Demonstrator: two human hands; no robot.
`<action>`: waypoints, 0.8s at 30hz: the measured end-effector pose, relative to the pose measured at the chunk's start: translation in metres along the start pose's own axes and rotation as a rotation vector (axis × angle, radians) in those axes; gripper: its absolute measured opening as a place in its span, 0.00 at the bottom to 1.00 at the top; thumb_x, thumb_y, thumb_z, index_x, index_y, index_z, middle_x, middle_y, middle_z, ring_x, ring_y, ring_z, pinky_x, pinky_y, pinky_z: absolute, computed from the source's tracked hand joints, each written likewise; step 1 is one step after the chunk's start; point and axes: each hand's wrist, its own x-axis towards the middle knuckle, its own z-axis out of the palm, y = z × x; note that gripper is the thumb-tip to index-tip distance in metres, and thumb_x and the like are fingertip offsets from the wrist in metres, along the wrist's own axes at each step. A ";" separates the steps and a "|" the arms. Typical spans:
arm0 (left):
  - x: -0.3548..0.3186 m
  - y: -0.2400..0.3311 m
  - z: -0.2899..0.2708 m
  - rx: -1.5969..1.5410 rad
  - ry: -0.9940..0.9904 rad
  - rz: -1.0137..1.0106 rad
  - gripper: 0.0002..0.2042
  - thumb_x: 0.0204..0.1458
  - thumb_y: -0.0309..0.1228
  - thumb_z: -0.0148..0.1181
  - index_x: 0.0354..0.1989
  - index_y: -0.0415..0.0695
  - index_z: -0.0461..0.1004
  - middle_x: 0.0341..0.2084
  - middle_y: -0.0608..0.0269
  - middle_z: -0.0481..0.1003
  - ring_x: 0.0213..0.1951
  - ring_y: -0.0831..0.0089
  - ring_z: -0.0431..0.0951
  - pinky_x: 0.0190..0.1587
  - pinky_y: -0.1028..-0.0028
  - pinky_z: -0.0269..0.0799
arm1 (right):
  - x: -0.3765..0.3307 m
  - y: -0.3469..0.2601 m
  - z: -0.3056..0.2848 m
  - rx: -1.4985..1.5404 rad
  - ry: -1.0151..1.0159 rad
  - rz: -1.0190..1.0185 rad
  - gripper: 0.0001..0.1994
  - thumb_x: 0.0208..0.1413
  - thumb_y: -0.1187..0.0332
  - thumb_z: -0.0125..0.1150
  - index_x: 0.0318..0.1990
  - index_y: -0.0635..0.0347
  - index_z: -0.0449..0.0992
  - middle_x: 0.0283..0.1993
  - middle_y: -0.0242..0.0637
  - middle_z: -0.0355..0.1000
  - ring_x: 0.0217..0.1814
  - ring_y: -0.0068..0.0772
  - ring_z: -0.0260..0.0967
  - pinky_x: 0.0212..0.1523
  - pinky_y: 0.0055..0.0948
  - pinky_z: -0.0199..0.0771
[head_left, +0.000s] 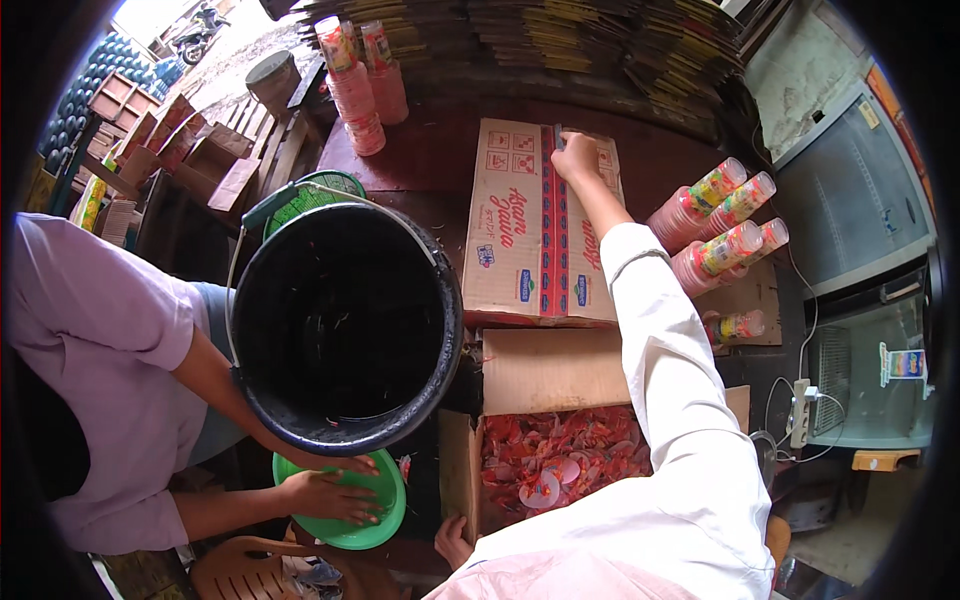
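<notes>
Head view: big black bucket (pixel 345 320) sits left, and beside it the sealed cardboard box (pixel 540 225) lies flat on the dark table (pixel 420 150), above an open carton (pixel 560 465) of red lids. Right hand (pixel 575 155) presses fingers flat on the box's far edge, pinching nothing; left hand (pixel 452 540) curls on the carton's corner. That box looks stiff but probably heavy, so I'd grab it by the bottom edges.

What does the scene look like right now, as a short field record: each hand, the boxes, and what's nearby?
right hand: stretched forward, fingers on the far end of the sealed carton, at its tape seam
left hand: gripping the near corner of the open carton
open carton contents: red and white round lids
left of cartons: large black bucket
co-worker: both hands on a green bowl below the bucket
right of cartons: stacks of pink cups lying on their sides
</notes>
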 end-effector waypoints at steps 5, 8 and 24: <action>0.002 0.008 0.000 -0.010 -0.001 -0.046 0.25 0.31 0.42 0.64 0.41 0.50 0.67 0.43 0.62 0.67 0.47 0.61 0.63 0.50 0.60 0.52 | 0.000 0.002 -0.001 0.022 -0.013 0.009 0.18 0.37 0.73 0.54 0.41 0.60 0.75 0.39 0.53 0.70 0.42 0.46 0.69 0.46 0.34 0.68; 0.001 0.012 -0.002 -0.007 0.017 -0.040 0.24 0.31 0.41 0.64 0.40 0.50 0.68 0.43 0.62 0.67 0.47 0.61 0.63 0.50 0.60 0.52 | -0.005 -0.009 -0.008 0.001 -0.051 0.001 0.18 0.37 0.74 0.54 0.41 0.59 0.75 0.39 0.53 0.70 0.42 0.46 0.69 0.46 0.35 0.68; 0.005 0.016 0.001 0.023 0.058 -0.011 0.23 0.30 0.36 0.63 0.40 0.51 0.67 0.40 0.61 0.67 0.45 0.61 0.65 0.50 0.60 0.52 | -0.002 -0.043 -0.022 -0.159 -0.235 0.053 0.13 0.37 0.78 0.54 0.35 0.63 0.75 0.38 0.54 0.70 0.45 0.49 0.68 0.45 0.36 0.69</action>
